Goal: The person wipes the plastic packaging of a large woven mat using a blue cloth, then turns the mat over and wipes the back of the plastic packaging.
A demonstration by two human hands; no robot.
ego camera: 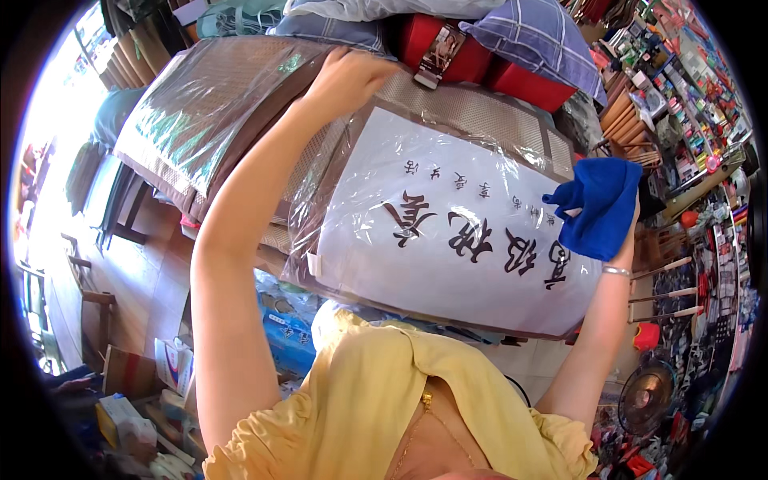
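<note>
My left hand (351,81) reaches to the far side and rests on clear plastic wrap, its fingers bent and nothing seen in them. Under it lie woven mats in plastic packs; one pack (198,108) is at the left. My right hand is mostly hidden behind a blue cloth (606,207), which it holds at the right end of the nearer pack. That pack bears a white sheet (444,264) with large black characters under the film. My right wrist wears a bracelet.
Plaid pillows (534,39) and red boxes (528,84) lie beyond the packs, with a small printed packet (440,57) on them. At the lower right stands a fan (645,396); shelves of goods line the right. Cardboard boxes (127,372) and a wooden bench are at the left.
</note>
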